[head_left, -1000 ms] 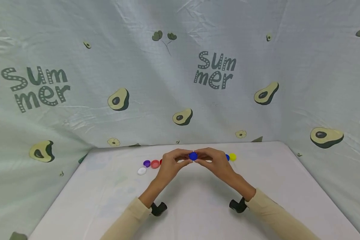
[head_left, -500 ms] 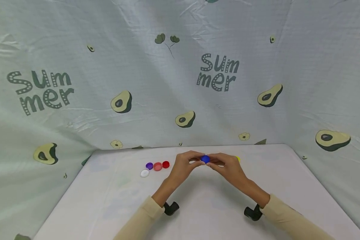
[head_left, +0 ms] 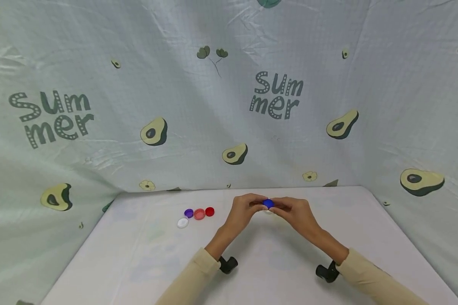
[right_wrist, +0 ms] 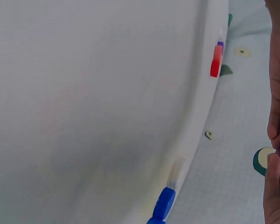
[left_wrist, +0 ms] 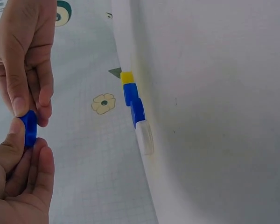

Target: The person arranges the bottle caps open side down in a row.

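Observation:
Over the far part of the table, both hands hold one blue bottle cap [head_left: 268,203] between them, off the surface. My left hand [head_left: 241,212] pinches its left side with thumb and fingertips. From the right, my right hand [head_left: 298,214] pinches the other side. The left wrist view shows the cap [left_wrist: 31,129] edge-on between both thumbs. Beneath the hands stands a row: a whitish cap [left_wrist: 145,137], two blue caps [left_wrist: 137,112] and a yellow cap [left_wrist: 127,77]. In the head view the hands hide most of that row.
Left of the hands lie a purple cap [head_left: 188,213], a pink cap [head_left: 199,214], a red cap [head_left: 210,211] and a white cap [head_left: 182,222] on the white-covered table [head_left: 145,262]. A printed curtain [head_left: 191,106] rises behind the table's far edge.
Both hands have moved to the right with the blue cap. The red cap has come into full view; the yellow one is now hidden by the right hand in the head view.

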